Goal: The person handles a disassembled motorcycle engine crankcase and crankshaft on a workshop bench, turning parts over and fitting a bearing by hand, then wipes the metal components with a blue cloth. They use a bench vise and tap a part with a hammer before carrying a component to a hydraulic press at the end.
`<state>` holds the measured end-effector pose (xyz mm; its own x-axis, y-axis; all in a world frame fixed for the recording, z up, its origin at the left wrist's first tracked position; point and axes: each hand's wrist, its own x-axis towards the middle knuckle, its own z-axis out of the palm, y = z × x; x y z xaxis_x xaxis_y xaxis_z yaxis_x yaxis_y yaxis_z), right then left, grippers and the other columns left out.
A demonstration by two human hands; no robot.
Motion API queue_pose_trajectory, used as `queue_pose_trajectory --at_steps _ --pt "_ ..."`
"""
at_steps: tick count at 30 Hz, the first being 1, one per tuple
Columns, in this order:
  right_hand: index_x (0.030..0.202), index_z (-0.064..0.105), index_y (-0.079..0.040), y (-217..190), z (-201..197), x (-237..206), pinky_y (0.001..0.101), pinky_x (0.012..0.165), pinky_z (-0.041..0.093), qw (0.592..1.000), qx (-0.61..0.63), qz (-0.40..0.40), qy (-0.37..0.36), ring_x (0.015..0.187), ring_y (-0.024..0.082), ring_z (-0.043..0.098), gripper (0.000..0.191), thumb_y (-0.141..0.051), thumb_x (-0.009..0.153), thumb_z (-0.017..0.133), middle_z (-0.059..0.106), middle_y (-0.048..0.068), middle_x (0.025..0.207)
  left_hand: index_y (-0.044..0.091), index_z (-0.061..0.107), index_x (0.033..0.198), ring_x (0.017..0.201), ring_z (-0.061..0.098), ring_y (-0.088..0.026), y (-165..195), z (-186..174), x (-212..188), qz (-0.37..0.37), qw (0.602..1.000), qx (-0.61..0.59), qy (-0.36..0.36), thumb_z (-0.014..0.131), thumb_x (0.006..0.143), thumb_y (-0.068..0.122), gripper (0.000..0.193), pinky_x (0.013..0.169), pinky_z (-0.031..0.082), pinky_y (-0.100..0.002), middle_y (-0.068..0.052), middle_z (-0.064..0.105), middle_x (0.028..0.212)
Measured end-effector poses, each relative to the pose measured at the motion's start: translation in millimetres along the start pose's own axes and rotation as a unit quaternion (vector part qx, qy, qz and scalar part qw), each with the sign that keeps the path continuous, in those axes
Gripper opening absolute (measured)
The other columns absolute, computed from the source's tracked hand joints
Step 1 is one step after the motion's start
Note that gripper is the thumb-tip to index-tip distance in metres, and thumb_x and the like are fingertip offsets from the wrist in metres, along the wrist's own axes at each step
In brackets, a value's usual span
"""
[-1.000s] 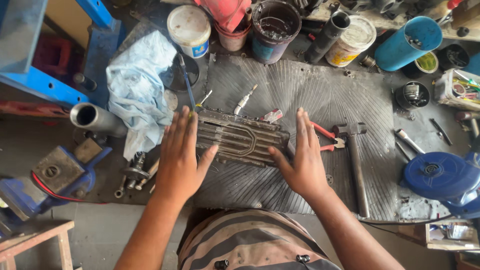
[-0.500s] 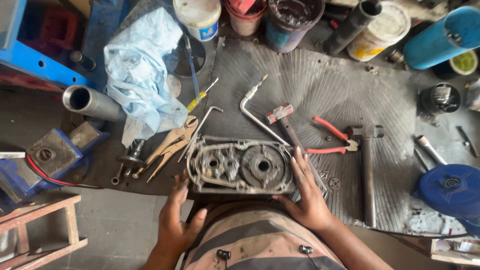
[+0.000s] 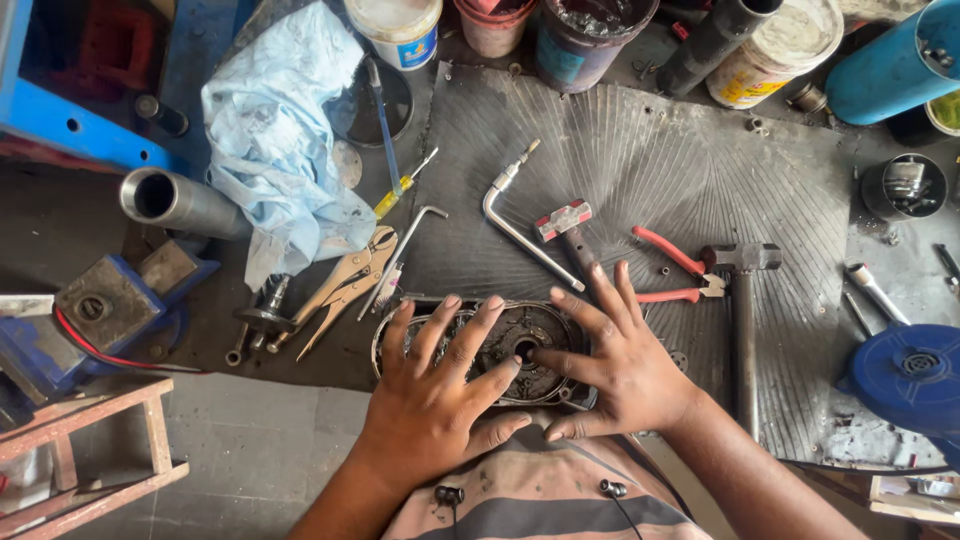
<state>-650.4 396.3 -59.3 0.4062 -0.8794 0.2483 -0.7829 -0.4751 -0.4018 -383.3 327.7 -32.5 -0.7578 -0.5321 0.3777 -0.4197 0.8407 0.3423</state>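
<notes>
A round, dark metal engine cover (image 3: 520, 345) with a hole at its centre lies flat at the near edge of the ribbed grey mat (image 3: 640, 180), right in front of the person. Both hands rest on top of it, palms down. The left hand (image 3: 440, 395) covers its left half with fingers spread wide and flat, gripping nothing. The right hand (image 3: 610, 355) lies on its right half, also splayed open, its thumb reaching toward the centre hole; it presses rather than clasps.

Just beyond the right hand's fingertips lie a small hammer with a red-and-white head (image 3: 565, 225) and red-handled pliers (image 3: 675, 270). To their right a larger steel hammer (image 3: 742, 310) lies with its handle pointing to the near edge. A bent L-shaped wrench (image 3: 515, 215) lies toward the middle of the mat.

Off the mat's left edge sit locking pliers (image 3: 345, 285), a thin bent rod (image 3: 405, 250), a yellow-handled screwdriver (image 3: 400, 190) and a crumpled pale blue rag (image 3: 275, 130). Paint tubs (image 3: 400, 30) line the far edge, and a blue round lid (image 3: 910, 375) lies off the mat's right side.
</notes>
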Motion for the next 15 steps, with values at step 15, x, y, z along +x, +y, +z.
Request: queue_pose_trajectory --at_steps 15 --pt "0.112 0.079 -0.026 9 1 13 0.0795 0.115 0.013 0.998 -0.014 -0.061 -0.006 0.148 0.053 0.021 0.077 -0.085 0.063 0.072 0.039 0.009 0.157 0.024 0.073 0.100 0.148 0.032 -0.033 9 22 10 -0.032 0.996 0.076 -0.039 0.056 0.096 0.065 0.044 0.116 0.014 -0.074 -0.006 0.043 0.158"
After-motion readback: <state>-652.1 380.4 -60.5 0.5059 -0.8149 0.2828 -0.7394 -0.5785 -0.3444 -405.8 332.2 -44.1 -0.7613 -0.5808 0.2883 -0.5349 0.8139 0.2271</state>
